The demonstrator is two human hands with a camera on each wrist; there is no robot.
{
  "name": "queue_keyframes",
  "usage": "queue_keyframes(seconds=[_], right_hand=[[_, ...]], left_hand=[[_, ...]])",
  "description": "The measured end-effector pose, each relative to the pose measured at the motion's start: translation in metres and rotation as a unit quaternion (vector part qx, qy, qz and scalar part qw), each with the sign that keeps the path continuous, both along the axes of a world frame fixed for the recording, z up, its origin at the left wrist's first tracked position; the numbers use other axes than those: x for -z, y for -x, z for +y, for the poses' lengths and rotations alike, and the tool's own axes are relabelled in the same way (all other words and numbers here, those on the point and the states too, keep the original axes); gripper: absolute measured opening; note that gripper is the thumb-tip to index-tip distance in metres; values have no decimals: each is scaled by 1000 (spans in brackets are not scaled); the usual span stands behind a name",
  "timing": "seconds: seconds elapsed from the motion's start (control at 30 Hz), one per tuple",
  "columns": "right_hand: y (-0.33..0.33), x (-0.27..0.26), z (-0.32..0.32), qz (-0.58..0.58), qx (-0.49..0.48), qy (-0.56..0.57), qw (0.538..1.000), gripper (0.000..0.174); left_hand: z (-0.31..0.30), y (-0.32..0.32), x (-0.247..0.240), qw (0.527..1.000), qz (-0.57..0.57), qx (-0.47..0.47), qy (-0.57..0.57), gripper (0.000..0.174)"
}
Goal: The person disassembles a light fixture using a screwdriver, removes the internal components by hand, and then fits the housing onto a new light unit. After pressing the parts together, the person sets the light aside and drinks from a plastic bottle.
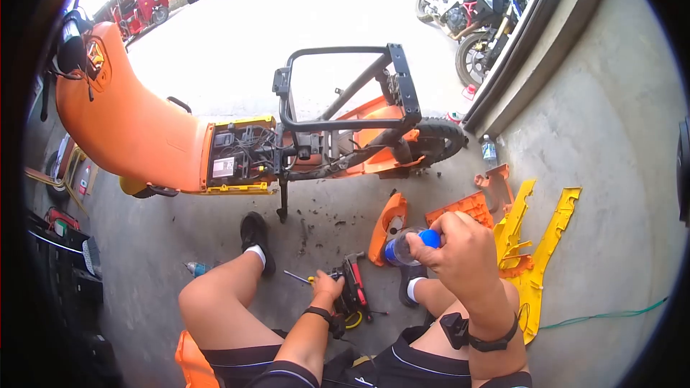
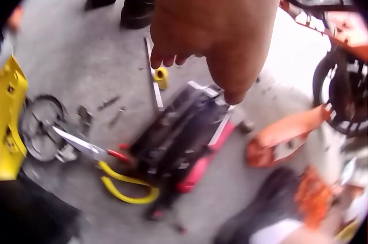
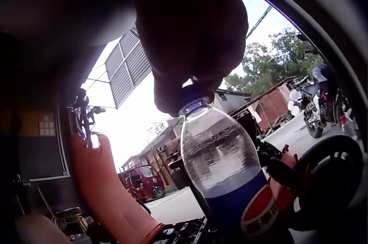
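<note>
My right hand pinches a plastic soda bottle at its blue cap, raised over my right leg. In the right wrist view the bottle hangs below the fingers, clear liquid above its blue label. My left hand is low over a black tool case with a red edge. In the left wrist view, the left thumb points down at the case's end, and the other fingers overlap the floor beside it. A yellow-handled screwdriver lies beside that hand. A yellow handle loop shows at the case's near end.
An orange electric scooter with its battery bay exposed stands in front. Orange panels and long yellow panels lie at right. A water bottle stands by the doorway, another bottle lies left. A green cord crosses the floor.
</note>
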State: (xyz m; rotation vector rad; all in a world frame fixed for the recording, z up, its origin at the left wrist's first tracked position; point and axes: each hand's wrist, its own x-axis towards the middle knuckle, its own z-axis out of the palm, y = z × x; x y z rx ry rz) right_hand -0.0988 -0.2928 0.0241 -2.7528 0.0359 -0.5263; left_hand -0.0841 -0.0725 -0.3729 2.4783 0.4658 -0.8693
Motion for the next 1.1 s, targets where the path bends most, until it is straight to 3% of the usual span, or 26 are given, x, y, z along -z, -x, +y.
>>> queue_keyframes(seconds=[0.03,0.07,0.1,0.17,0.23,0.27,0.33,0.37,0.4,0.47,0.5,0.67,0.73,0.87,1.0,1.07,1.1], right_hand=[[0,0,-2,6,4,-19,1000,46],[-2,-1,-4,12,6,-38,999,47],[-4,0,-6,4,5,-42,999,47],[-10,0,-10,0,13,-70,997,48],[-14,-6,-8,-6,17,-98,995,49],[-16,-10,-6,-3,20,-122,992,50],[-18,-17,-2,-18,21,-132,991,50],[-19,-19,-1,-18,26,-141,990,50],[-20,-21,1,-23,20,-142,989,50],[-23,-22,5,29,39,-190,981,52],[-25,-20,4,21,10,-175,984,52],[-25,-16,5,29,-77,-170,982,49],[-26,-16,6,72,-100,-230,965,51],[-21,-13,14,92,-111,-230,963,49],[-13,-16,20,118,-133,-204,963,48],[-10,-11,16,28,-240,-177,954,44],[-9,-16,11,37,-302,-148,941,29]], left_hand=[[-8,-19,9,988,-111,-51,89,85],[-20,-43,-11,951,-229,-90,189,80],[-32,-64,-68,913,-269,-111,285,82],[-43,-84,-177,796,-266,23,544,88],[-39,-82,-266,766,-389,314,404,99],[-43,-71,-295,771,-381,297,415,101],[-47,-58,-305,789,-440,316,290,98],[-48,-56,-306,793,-458,298,269,83],[-45,-57,-308,792,-464,296,264,83],[-35,-61,-313,776,-501,334,188,68],[-30,-62,-323,772,-507,326,203,56],[7,-63,-343,800,-421,383,189,59],[16,-62,-350,814,-374,399,195,57],[28,-66,-346,827,-311,415,218,52],[40,-69,-341,800,-286,435,297,51],[46,-76,-341,788,-134,436,414,49],[49,-72,-350,786,-116,424,435,49]])
